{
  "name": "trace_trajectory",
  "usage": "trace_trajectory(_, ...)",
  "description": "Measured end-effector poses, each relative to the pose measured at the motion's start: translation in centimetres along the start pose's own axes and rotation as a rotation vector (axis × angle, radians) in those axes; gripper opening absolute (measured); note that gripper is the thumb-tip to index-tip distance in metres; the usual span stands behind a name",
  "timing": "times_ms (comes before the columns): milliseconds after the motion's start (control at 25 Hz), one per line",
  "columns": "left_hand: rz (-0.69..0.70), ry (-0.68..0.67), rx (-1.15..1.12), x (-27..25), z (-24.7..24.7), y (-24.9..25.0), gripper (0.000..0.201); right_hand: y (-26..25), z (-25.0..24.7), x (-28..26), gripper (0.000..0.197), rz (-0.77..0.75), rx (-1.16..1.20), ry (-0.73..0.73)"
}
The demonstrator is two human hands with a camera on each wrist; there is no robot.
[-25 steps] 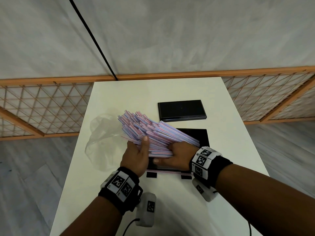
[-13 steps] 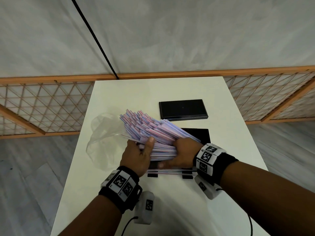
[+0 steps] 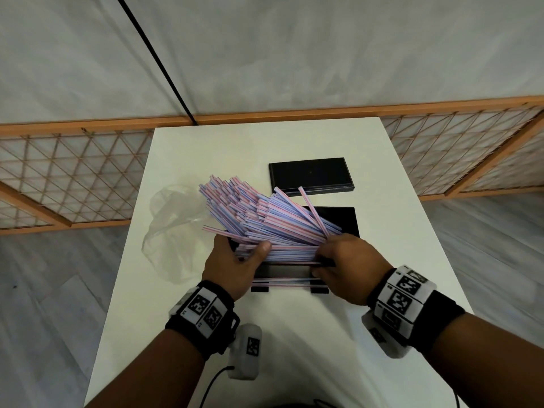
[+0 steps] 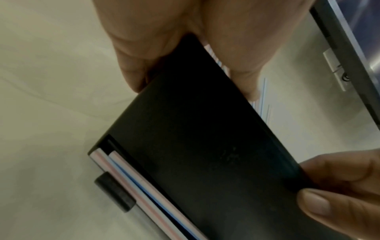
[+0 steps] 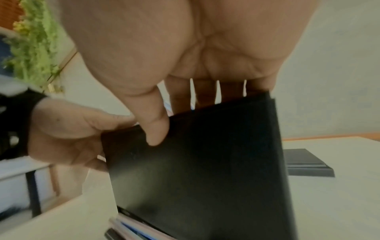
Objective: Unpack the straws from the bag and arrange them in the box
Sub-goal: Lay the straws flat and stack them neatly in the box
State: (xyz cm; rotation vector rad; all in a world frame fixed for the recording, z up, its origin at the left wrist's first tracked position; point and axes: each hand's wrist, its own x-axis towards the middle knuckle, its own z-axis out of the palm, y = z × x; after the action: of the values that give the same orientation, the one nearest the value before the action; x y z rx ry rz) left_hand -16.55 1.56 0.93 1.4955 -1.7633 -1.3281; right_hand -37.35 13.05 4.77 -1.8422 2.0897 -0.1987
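Striped straws (image 3: 273,225) | between both hands' fingers (image 3: 319,256) | over box (image 3: 347,219)

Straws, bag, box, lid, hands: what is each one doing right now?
straws: fanned bundle, one end in the box, other end sticking up left.
bag: empty, crumpled on the table.
box: open, partly filled.
lid: off, lying behind the box.
left hand: grips the straws.
right hand: presses the straws' ends.

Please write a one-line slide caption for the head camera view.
Both hands, left hand and right hand, settle a fanned bundle of striped straws into the black box.
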Motion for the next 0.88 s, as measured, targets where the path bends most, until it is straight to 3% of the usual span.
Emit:
trace_trajectory(120,-0.098,0.052,-0.077,-0.5,-0.4,-0.3,0.063,0.6,-0.1,-1.9,0.026,0.029,0.09,0.282)
trace_trajectory(240,-0.3,0.099,-0.268,-1.0,-0.8,-3.0,0.058,3.1,0.2,-4.3,0.025,0.372,0.319,0.46)
trace_trajectory(280,-0.36,0.106,-0.352,-1.3,-0.7,-3.6,0.051,4.0,0.6,-5.0,0.025,0.541,0.394,0.426)
trace_trajectory(360,-0.423,0.115,-0.46,-1.8,-0.4,-3.7,0.028,5.3,2.1,-5.9,0.025,0.808,0.468,0.191)
trace_trajectory(440,-0.378,0.142,-0.502,-2.1,0.0,-3.1,0.024,5.6,4.4,-6.1,0.032,0.844,0.377,-0.121)
trace_trajectory(520,-0.251,0.166,-0.418,-2.5,0.3,-3.2,0.034,5.2,7.0,-5.5,0.032,0.736,0.282,-0.295)
trace_trajectory(600,-0.212,0.107,-0.295,-3.2,0.8,-3.8,0.048,4.6,8.7,-4.8,0.023,0.67,0.308,-0.329)
trace_trajectory(680,-0.274,0.045,-0.297,-3.5,1.4,-4.5,0.047,4.1,9.9,-4.0,0.024,0.654,0.371,-0.31)
trace_trajectory(800,-0.442,0.044,-0.253,-3.3,2.2,-4.7,0.013,3.3,10.5,-3.7,0.054,0.713,0.525,-0.268)
trace_trajectory(880,-0.512,0.049,-0.212,-2.7,2.4,-5.7,0.016,2.6,10.5,-3.7,0.065,0.707,0.559,-0.242)
